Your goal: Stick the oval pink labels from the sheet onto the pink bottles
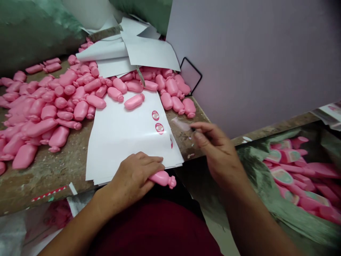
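Observation:
My left hand (pixel 137 170) is closed around a small pink plastic bottle (pixel 162 178), its knobbed end pointing right, at the front edge of the sticker sheets. Most of the bottle's body is hidden under the fingers. Beneath that hand lies a stack of white sticker sheets (pixel 114 142), the top one curled at its front. A few round pink-and-white stickers (pixel 155 115) remain along its right side. To the right, over the table edge, my right hand (pixel 213 144) pinches a small dark thing (pixel 193 129); a pale blurred shape (pixel 181 124) lies just beyond its tip.
Pink bottles (pixel 53 106) are heaped on the worn table (pixel 66 170), left and back. Loose white sheets (pixel 151 49) lie over the heap. A large pale panel (pixel 239 64) rises at right, above a green sack (pixel 255 167) of labelled pink bottles (pixel 301 177).

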{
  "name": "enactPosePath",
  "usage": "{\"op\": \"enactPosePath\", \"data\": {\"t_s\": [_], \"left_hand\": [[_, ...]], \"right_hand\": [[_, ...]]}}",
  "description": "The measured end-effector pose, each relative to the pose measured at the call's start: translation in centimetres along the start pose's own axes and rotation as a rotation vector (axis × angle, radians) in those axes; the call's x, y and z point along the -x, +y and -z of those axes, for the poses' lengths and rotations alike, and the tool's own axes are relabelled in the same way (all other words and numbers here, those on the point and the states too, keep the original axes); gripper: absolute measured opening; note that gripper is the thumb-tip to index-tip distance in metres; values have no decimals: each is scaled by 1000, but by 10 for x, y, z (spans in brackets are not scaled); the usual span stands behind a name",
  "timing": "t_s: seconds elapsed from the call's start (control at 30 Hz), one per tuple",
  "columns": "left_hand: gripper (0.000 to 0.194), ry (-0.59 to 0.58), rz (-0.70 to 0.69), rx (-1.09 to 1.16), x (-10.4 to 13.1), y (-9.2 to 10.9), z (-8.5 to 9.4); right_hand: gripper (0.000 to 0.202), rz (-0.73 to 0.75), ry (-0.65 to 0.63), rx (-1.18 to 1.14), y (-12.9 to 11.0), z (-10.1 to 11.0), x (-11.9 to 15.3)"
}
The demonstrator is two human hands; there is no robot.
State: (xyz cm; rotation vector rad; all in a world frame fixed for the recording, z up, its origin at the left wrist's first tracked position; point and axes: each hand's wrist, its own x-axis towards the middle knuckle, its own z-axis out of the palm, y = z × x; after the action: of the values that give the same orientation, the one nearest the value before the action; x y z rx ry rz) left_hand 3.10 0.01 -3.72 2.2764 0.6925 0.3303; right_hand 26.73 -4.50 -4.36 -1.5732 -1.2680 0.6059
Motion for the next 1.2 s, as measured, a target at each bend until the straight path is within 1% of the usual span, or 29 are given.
{"op": "enactPosePath", "data": {"t_s": [0.03,0.07,0.1,0.17,0.23,0.27,0.3,0.33,0.4,0.47,0.5,0.57,0.63,0.73,0.8,0.87,0.93,1.03,1.2], "left_hand": [[29,35,87,144,1,3,3],[29,90,190,321,2,7,6],[30,165,294,521,4,11,9],[31,337,453,909,9,18,14],[29,471,504,1179,16,23,17],[27,510,515,1262,19,23,18],[26,535,527,1316,23,23,19],[25,547,539,1353,27,23,19],[25,549,545,1405,33,21,17],[26,533,531,1440,38,19,15],[26,517,517,1455,40,19,14],[27,484,497,1475,42,20,11],[29,482,523,1484,41,21,8],[32,570,626,1462,37,21,5],[38,624,653,1456,34,20,4],[43,644,621,1504,30,20,3],[42,645,580,1577,27,22,3],[47,641,541,1616,25,26,1],[60,634,520,1552,26,31,-2]], "right_hand": [[21,12,44,-11,-6,1,-1],[21,51,41,0,-13,1,-1],[20,112,-15,25,-20,0,2],[23,239,-217,75,-32,-7,9],[29,318,-393,73,-40,-16,17],[30,321,-434,46,-41,-20,19],[28,288,-435,6,-41,-24,20],[24,225,-403,-45,-41,-28,19],[15,54,-301,-155,-40,-34,13],[18,-86,-242,-264,-40,-40,5],[19,-125,-250,-313,-40,-43,2],[19,-159,-299,-388,-43,-48,-4],[19,-183,-322,-437,-46,-51,-5],[20,-196,-288,-497,-53,-53,-3],[20,-195,-318,-492,-58,-55,1],[20,-206,-402,-458,-63,-58,6],[21,-234,-478,-430,-66,-64,9],[24,-286,-506,-428,-70,-73,13],[25,-397,-568,-533,-74,-79,13]]}}
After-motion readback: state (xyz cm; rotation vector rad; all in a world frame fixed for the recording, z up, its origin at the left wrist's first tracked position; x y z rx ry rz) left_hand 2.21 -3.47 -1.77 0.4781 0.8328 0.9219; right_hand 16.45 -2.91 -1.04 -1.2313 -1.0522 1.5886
